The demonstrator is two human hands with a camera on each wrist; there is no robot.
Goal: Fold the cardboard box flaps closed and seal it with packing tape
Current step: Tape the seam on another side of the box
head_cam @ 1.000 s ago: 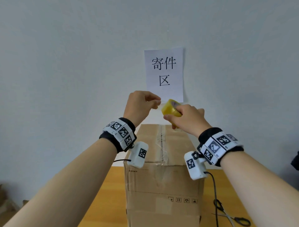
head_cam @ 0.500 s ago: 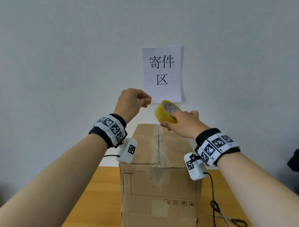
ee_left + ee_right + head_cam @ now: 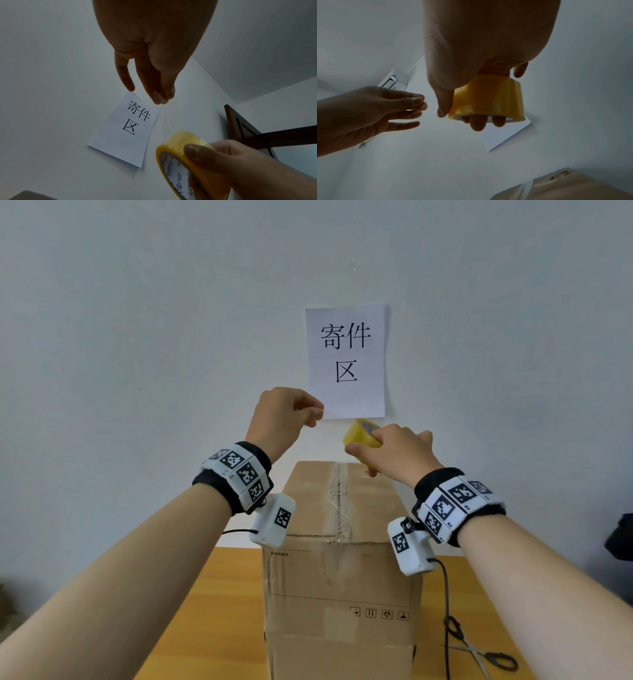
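- Plain pale grey wall (image 3: 137, 337) behind; white paper sheet (image 3: 346, 361) stuck to it, printed in black with 寄件 over 区.
- Wooden desk (image 3: 219, 611) below, carrying tall brown cardboard box (image 3: 337, 594), flaps folded shut, a strip of clear tape along the top seam and down onto the front face.
- Small text at the box front's upper left, too fine to read; four black handling symbols in a row at lower right.
- Black-handled scissors (image 3: 486, 652) lying on the desk right of the box.
- Right hand (image 3: 394, 451) above the box's far edge, clamped on yellow packing tape roll (image 3: 361, 436), thumb on the outer face, fingers through the core.
- Red and blue brand lettering on the roll's white inner core, seen from the left wrist, not legible.
- Left hand (image 3: 284, 416) raised left of the roll, thumb and forefinger pressed together on a thin clear tape end (image 3: 329, 433) stretched from the roll.
- Black wristbands with white square-coded markers on both wrists.
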